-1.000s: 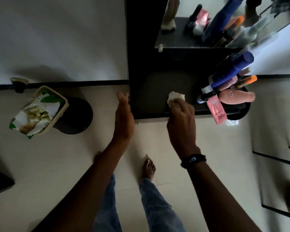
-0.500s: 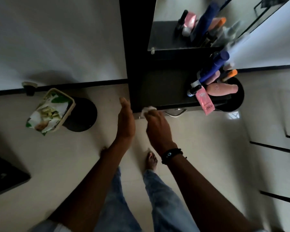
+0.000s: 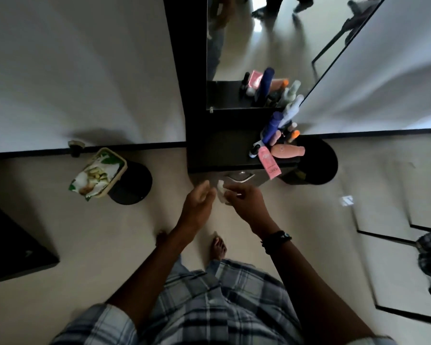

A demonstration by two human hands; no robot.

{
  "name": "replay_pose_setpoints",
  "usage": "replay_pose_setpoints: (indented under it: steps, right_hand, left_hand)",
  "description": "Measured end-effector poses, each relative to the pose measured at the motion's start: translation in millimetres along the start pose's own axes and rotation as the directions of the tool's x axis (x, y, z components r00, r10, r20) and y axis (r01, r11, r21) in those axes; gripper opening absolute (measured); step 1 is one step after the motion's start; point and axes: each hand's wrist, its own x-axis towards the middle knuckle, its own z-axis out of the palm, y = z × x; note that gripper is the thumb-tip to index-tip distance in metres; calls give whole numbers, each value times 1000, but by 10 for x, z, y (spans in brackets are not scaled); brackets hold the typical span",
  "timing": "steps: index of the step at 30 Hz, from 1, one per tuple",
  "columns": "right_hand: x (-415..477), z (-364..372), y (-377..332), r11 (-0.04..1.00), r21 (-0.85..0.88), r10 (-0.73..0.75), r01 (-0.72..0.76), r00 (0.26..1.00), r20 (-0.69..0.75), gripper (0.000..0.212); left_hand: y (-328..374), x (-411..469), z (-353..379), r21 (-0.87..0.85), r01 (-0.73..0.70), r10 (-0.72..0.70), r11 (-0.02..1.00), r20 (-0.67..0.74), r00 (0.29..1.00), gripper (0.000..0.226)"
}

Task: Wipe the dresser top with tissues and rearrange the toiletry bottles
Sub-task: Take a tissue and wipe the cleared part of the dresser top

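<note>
The dark dresser top [image 3: 222, 148] lies ahead of me under a mirror. Toiletry bottles crowd its right end: a tall blue bottle [image 3: 271, 127], a peach bottle lying on its side [image 3: 288, 151], a pink tube [image 3: 269, 163] hanging over the front edge, and an orange-capped one [image 3: 294, 134]. My right hand [image 3: 244, 200] holds a crumpled white tissue [image 3: 221, 192] in the air in front of the dresser, below its drawer handle [image 3: 239, 176]. My left hand [image 3: 197, 199] hovers just left of the tissue, fingers loosely apart, holding nothing.
A round black stool [image 3: 132, 183] at the left carries a tissue pack in a tray [image 3: 97, 174]. Another black round object [image 3: 314, 163] stands right of the dresser. A dark furniture corner [image 3: 13, 247] juts in at the far left. My bare feet stand on the pale floor.
My right hand has pulled the tissue off the dresser top and back toward me. My left hand came off the dresser's edge, close to the tissue. The camera has drawn back from the dresser.
</note>
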Motion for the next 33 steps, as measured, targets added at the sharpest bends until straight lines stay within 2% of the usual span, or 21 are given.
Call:
replay_pose_setpoints:
  steps: [1, 3, 5, 7, 11, 17, 25, 29, 33]
  right_hand:
    - [-43, -54, -19, 976, 210, 44, -54, 998, 53, 19]
    - [-127, -135, -48, 840, 520, 90, -153, 985, 145, 19]
    - [-184, -193, -62, 743, 638, 111, -204, 977, 184, 21]
    - [-262, -247, -75, 692, 691, 116, -210, 977, 181, 23]
    - [-454, -279, -89, 669, 716, 140, -200, 980, 143, 23]
    - [-635, -363, 18, 649, 745, 145, -158, 986, 83, 21]
    - [-631, -770, 351, 678, 727, 124, -104, 992, 27, 22]
    - [-463, -1139, 628, 639, 762, 163, -103, 987, -4, 24]
    - [-183, -1564, 853, 663, 741, 239, -105, 968, -76, 33]
  left_hand:
    - [25, -48, 29, -30, 10, -10, 1000, 0, 1000, 49]
    - [65, -130, 80, -62, 18, -19, 998, -12, 1000, 49]
    - [110, -188, 105, -44, -9, 8, 999, -25, 1000, 48]
    - [157, -241, 111, -8, -81, 80, 997, -41, 996, 45]
    - [230, -307, 93, 62, -189, 191, 980, -29, 981, 35]
    - [226, -395, 207, 43, -219, 210, 975, 159, 965, 20]
    - [368, -276, 698, 94, -252, 216, 963, 288, 933, 26]
    - [476, -63, 1128, 135, -256, 208, 957, 295, 933, 26]
    - [584, 193, 1633, 171, -200, 148, 965, 275, 950, 32]
